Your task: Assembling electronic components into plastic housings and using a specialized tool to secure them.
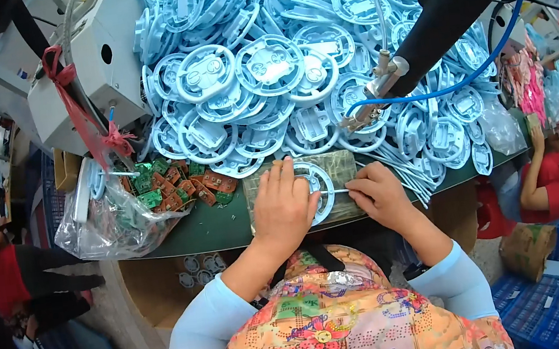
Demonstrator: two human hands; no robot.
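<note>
On a block (342, 166) wrapped in clear film lies a light blue plastic ring part (328, 200), shaped like a small steering wheel. My left hand (279, 205) covers the ring's left half, fingers together over it and thumb against it, holding it down on the block. To the right, the fingers of my right hand (379, 191) pinch a thin pale stick (341, 191). This stick reaches from my fingertips leftward to the ring. Beneath my left palm the ring's inner part is hidden.
A large heap of similar blue parts (270, 65) fills the far table. Loose pale sticks (408, 180) lie right of the block. Circuit boards (174, 184) and a plastic bag (116, 227) sit left. A black tool with a metal tip (371, 98) overhangs the heap.
</note>
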